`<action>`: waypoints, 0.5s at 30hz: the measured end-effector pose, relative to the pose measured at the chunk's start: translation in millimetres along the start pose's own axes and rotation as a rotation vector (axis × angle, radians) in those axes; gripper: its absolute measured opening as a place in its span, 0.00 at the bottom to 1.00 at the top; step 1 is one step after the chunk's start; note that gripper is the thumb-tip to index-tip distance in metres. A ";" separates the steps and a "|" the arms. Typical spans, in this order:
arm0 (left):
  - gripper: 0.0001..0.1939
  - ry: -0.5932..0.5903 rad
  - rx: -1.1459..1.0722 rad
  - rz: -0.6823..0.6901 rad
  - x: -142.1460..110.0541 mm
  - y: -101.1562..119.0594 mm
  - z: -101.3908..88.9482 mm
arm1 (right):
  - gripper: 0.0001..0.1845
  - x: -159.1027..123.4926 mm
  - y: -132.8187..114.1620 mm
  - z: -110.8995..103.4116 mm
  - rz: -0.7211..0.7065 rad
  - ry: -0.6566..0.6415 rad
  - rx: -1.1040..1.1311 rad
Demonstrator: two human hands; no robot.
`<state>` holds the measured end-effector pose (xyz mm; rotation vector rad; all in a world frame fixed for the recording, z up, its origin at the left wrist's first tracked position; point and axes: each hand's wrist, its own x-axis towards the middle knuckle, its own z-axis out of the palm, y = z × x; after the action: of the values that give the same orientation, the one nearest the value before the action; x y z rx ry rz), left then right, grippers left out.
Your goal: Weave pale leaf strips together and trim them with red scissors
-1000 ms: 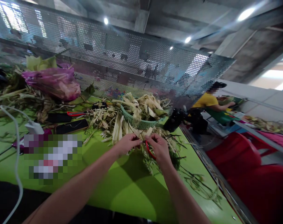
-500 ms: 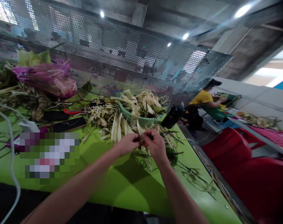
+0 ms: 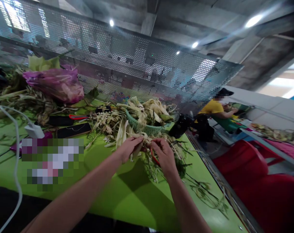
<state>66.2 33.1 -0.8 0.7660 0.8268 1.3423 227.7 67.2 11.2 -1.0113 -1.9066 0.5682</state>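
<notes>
My left hand [image 3: 128,149] is closed, thumb and fingers pinching a pale dried corn husk [image 3: 145,138] above the green table. Close beside it, my right hand [image 3: 164,154] is also closed, with its bent fingertips at the other end of the husk. A thin red curved thing [image 3: 155,156] shows under the right hand's fingers; most of it is hidden, so its kind is unclear. Just behind the hands stands a green plastic basket [image 3: 147,130] heaped with dried husks [image 3: 156,110]. Thin strips and scraps of husk [image 3: 150,168] lie beneath the hands.
A red cutter [image 3: 78,117] and a dark phone-like slab [image 3: 74,130] lie on the green table [image 3: 105,194] to the left. Behind them is a purple plastic bag [image 3: 57,84]. A perforated metal screen [image 3: 127,61] rises at the back. Red chairs [image 3: 241,161] and a person in yellow [image 3: 212,108] are to the right.
The husk end that stood upright between my hands is now lower and folded over. My left hand has turned over it, and more of the red curved thing shows under my right hand.
</notes>
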 end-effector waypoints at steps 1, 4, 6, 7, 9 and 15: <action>0.15 0.012 -0.017 -0.009 0.0 0.1 0.6 | 0.12 -0.1 1.2 1.0 0.026 -0.024 0.037; 0.15 0.024 -0.026 -0.034 -0.7 0.8 3.6 | 0.14 0.1 2.8 4.7 0.074 -0.056 0.120; 0.16 0.011 -0.025 -0.039 -1.1 0.6 4.7 | 0.14 -0.1 2.8 6.9 0.113 -0.091 0.169; 0.16 0.001 -0.021 -0.033 -1.1 0.1 4.7 | 0.14 -0.3 2.5 7.9 0.139 -0.115 0.204; 0.16 -0.009 -0.002 -0.012 -0.1 -1.6 3.5 | 0.13 -0.8 1.6 9.4 0.189 -0.148 0.287; 0.15 0.008 0.040 0.023 5.2 -5.0 -1.0 | 0.13 -0.7 -0.4 10.9 0.215 -0.122 0.349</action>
<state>68.2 37.9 -6.0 0.8040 0.8558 1.3537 218.3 66.5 5.6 -0.9724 -1.7310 1.0679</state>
